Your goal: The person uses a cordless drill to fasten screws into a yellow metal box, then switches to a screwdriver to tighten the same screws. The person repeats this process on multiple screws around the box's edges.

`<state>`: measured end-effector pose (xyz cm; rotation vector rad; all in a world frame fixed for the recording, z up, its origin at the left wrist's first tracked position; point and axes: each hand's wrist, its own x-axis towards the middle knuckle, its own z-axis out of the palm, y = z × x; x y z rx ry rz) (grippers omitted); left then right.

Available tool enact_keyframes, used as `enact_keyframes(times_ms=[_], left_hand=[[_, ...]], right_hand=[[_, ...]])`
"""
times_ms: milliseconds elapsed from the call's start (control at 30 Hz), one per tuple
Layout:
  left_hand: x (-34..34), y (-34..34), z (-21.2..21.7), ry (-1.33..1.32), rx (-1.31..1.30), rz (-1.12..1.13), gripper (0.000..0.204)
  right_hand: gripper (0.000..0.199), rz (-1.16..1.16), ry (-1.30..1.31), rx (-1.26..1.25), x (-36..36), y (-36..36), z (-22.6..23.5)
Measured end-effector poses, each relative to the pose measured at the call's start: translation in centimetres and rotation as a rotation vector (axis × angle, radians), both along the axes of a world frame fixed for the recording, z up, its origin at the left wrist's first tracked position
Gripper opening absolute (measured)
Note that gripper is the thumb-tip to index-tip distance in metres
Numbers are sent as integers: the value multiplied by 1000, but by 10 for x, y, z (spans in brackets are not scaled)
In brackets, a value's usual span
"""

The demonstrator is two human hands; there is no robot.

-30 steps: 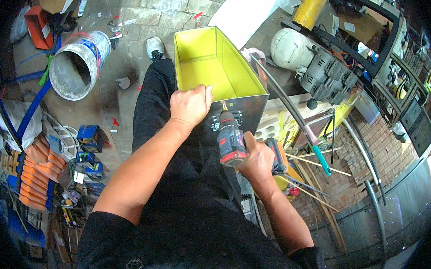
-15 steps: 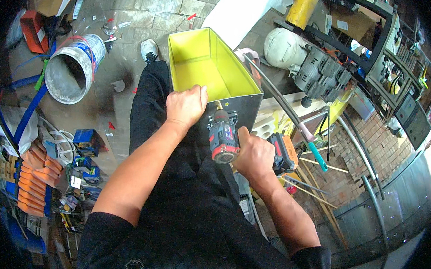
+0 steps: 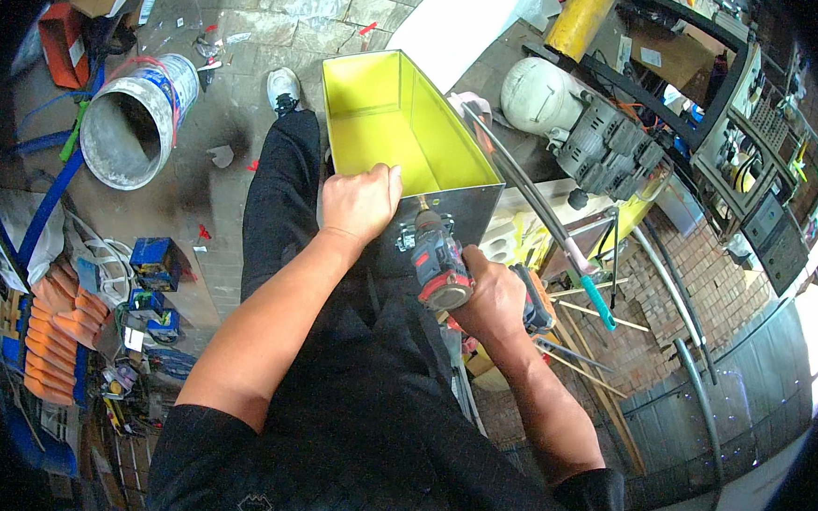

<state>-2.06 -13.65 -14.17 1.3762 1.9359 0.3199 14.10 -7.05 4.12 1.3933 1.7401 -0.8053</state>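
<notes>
A long open-topped metal box (image 3: 364, 140), yellow inside and dark grey outside, lies before me with its narrow end towards me. My left hand (image 3: 361, 201) is closed over the rim of that near end at its left side. In my right hand (image 3: 493, 293) is a red and grey cordless drill (image 3: 438, 265), its orange and black battery pack (image 3: 536, 296) showing beyond the hand. The drill's tip points at the near end panel just below the rim; whether it touches cannot be made out. A small metal fitting (image 3: 403, 238) shows on the panel, partly behind the drill.
A large tub (image 3: 135, 136) lies on its side at the left. Orange parts bins (image 3: 57, 346) stand lower left. To the right are an air compressor (image 3: 608, 146), a teal-handled pole (image 3: 598, 303) and wooden strips (image 3: 607, 389). A white sheet (image 3: 455, 34) lies beyond the box.
The drill's rear end has swung to the right and the drill now slants, with my right hand turned along with it. My left hand stays on the box's rim.
</notes>
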Motion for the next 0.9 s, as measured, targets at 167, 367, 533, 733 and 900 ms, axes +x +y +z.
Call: enact_keyframes(times_ms=[167,367,533,733,900], left_hand=[[0,0,0,-6,14,10,38],[0,0,1,-17,11,9,39],[0,2,0,-6,37,23,39],[1,1,2,-13,34,20,39],[1,1,3,-13,40,23,39]], right_hand=[[41,-72,12,24,0,-6,-3],[42,-284,85,22,12,-13,-7],[39,-370,107,-20,20,-19,-12],[32,-405,155,-50,45,-46,-24],[25,-392,242,-37,36,-40,-21]])
